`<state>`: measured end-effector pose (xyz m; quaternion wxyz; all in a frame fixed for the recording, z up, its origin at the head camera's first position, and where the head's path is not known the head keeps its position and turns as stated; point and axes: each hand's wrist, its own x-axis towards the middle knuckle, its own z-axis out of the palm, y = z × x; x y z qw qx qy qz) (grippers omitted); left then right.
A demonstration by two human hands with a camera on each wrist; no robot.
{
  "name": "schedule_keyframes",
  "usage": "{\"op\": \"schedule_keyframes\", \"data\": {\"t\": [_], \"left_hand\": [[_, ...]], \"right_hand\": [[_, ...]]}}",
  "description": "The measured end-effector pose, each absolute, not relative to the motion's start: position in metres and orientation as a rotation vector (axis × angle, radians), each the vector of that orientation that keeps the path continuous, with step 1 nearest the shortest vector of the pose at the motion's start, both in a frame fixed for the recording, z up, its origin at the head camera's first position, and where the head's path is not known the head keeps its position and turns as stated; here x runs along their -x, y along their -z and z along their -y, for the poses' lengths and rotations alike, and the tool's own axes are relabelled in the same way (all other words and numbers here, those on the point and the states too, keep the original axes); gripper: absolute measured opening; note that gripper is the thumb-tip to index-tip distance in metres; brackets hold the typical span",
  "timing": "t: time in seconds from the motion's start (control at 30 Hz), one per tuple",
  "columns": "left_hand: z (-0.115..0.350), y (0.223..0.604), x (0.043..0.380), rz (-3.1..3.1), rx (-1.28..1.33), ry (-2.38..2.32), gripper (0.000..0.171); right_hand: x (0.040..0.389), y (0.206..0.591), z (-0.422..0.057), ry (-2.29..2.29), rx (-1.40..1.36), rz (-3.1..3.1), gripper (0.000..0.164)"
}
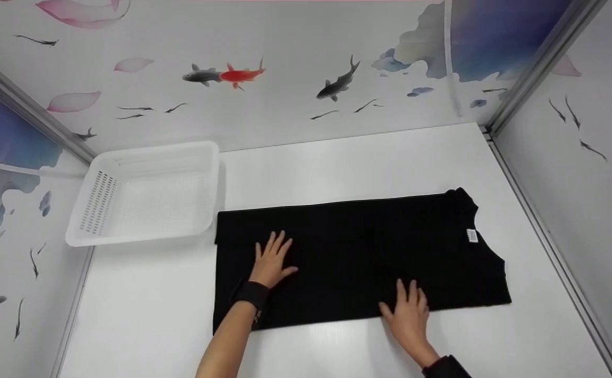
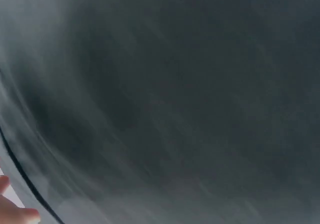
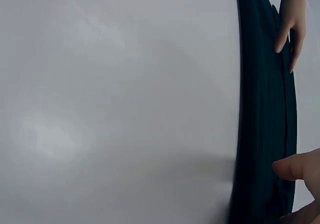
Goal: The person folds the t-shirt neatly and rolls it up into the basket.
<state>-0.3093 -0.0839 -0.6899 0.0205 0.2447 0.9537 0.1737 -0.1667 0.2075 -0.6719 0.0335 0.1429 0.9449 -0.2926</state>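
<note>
A flat, folded black cloth garment point(image 1: 337, 252) with a small white label point(image 1: 472, 236) at its three o'clock lies on a smooth white tabletop point(image 1: 337, 352). The left hand point(image 1: 270, 265) rests on the cloth at nine o'clock from its middle, fingers spread wide. At five o'clock the right hand point(image 1: 408, 317) lies over the near edge, fingers close together, thumb apart. A white perforated plastic basket point(image 1: 143, 240) stands between nine and ten o'clock.
</note>
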Motion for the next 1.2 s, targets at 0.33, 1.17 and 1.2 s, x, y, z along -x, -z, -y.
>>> {"op": "schedule_keyframes", "data": {"t": [0.33,1.17,1.2], "left_hand": [[0.11,0.701,0.309,-2.935,-0.572,-0.656,0.071],[0.078,0.689,0.27,-3.085,-0.136,-0.423,0.072],[0.076,0.688,0.268,-3.099,-0.127,-0.386,0.072]], "right_hand": [[0.169,0.688,-0.191,0.774,-0.388,-2.925,0.071],[0.287,0.684,-0.266,0.73,0.159,-2.822,0.071],[0.291,0.683,-0.268,0.715,0.179,-2.811,0.071]]}}
